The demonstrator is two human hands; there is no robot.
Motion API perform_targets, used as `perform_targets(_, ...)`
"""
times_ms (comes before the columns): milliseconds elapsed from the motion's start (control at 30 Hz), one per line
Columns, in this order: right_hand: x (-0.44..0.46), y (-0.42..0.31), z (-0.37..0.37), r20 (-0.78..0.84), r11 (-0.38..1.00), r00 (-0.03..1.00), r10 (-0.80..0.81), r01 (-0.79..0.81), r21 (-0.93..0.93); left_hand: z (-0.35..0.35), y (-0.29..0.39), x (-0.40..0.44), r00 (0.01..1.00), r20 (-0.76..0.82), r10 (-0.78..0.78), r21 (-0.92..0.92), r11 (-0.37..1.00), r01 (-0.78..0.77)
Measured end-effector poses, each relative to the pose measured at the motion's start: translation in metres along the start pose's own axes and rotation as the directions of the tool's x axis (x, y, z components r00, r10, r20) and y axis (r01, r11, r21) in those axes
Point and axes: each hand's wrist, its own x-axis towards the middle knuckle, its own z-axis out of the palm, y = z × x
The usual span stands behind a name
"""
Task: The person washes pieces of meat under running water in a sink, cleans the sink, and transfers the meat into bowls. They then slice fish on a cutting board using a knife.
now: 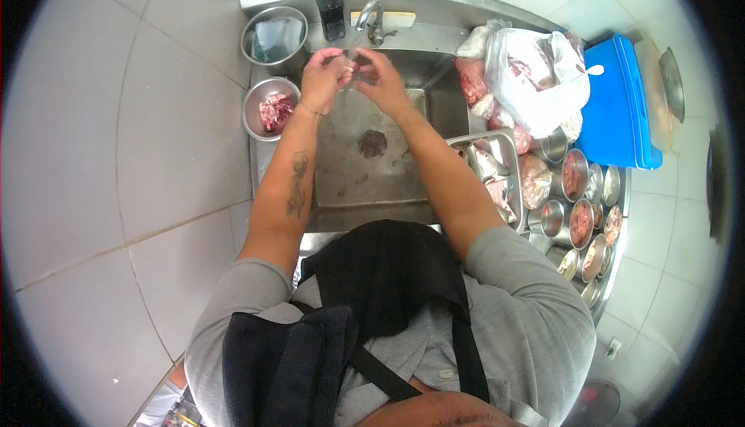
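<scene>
My left hand (324, 80) and my right hand (379, 80) are close together over the back of the metal sink (334, 194), just below the curved faucet (371, 10). Water seems to run between them. The fingers of my left hand are bent around something small that I cannot make out. My right hand has its fingers spread and curved beside it. Left of my hands, a metal bowl (253, 109) holds pieces of red and pale meat (276, 111). A dark round drain (372, 145) shows in the sink floor.
Behind the meat bowl stands a metal pot (299, 58). A black bottle (331, 13) is left of the faucet. On the right are a tray of fish (487, 162), bagged meat (470, 78), a white plastic bag (574, 86), several metal containers (574, 175) and a blue cooler (617, 105).
</scene>
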Motion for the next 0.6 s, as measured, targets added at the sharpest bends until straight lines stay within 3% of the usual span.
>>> perform_targets(67, 0.003, -0.015, 0.003, 0.245, 0.998, 0.969, -0.024, 0.036, -0.048, -0.005, -0.003, 0.008, 0.997, 0.047, -0.053, 0.085, 0.995, 0.049)
perform_targets(200, 0.023, -0.01, -0.003, 0.391, 0.986, 0.915, 0.104, -0.044, -0.161, -0.021, 0.012, 0.01, 0.974, 0.021, -0.228, 0.078, 0.971, 0.225)
perform_targets(267, 0.031, -0.001, -0.001, 0.463, 0.907, 0.791, 0.4, -0.416, -0.072, -0.039, 0.019, 0.014, 0.921, 0.229, -0.316, 0.079, 0.949, 0.306)
perform_targets(300, 0.034, 0.003, -0.002, 0.464, 0.906, 0.79, 0.4, -0.416, -0.074, -0.038, 0.021, 0.01, 0.921, 0.227, -0.316, 0.077, 0.949, 0.306)
perform_targets(367, 0.041, 0.009, -0.003, 0.553, 0.818, 0.695, 0.459, -0.574, 0.042, -0.034, 0.028, 0.003, 0.924, 0.087, -0.371, 0.216, 0.913, 0.346)
perform_targets(400, 0.042, 0.008, -0.003, 0.556, 0.819, 0.694, 0.458, -0.573, 0.04, -0.035, 0.026, 0.001, 0.926, 0.085, -0.369, 0.213, 0.914, 0.345)
perform_targets(467, 0.045, 0.007, -0.003, 0.58, 0.779, 0.647, 0.495, -0.626, 0.034, -0.034, 0.021, -0.002, 0.933, 0.261, -0.249, -0.036, 0.963, 0.267)
perform_targets(600, 0.043, 0.0, -0.01, 0.589, 0.72, 0.607, 0.534, -0.691, 0.06, -0.02, 0.02, -0.007, 0.942, 0.223, -0.252, -0.019, 0.965, 0.262)
